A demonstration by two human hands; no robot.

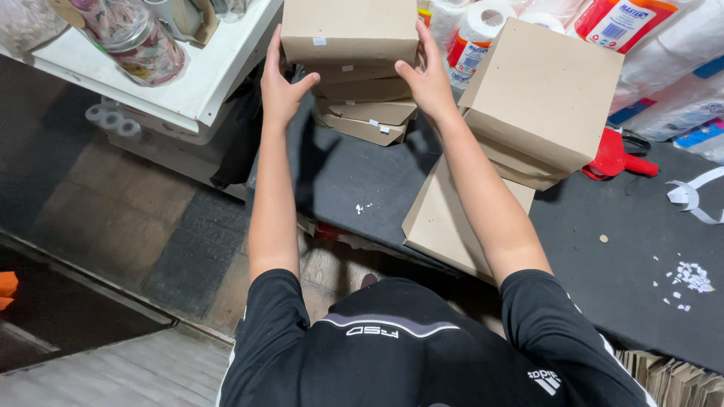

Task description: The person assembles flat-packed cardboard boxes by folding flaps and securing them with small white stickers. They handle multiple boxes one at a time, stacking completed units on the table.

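Two hands (283, 87) (428, 79); five stacked brown boxes (349, 30); one red tool (612, 157); one glass jar (136, 38).

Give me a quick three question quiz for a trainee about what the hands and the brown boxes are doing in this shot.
1. True or false: both hands grip the same box.
2. Where does the top box sit? A) on a stack of brown packages B) on the floor C) inside a jar
3. What red thing lies on the dark table right of the big tilted box?

Key
1. True: the left hand and right hand hold its opposite sides.
2. A: on the stack of brown packages.
3. A red tool, partly hidden; its kind is unclear.
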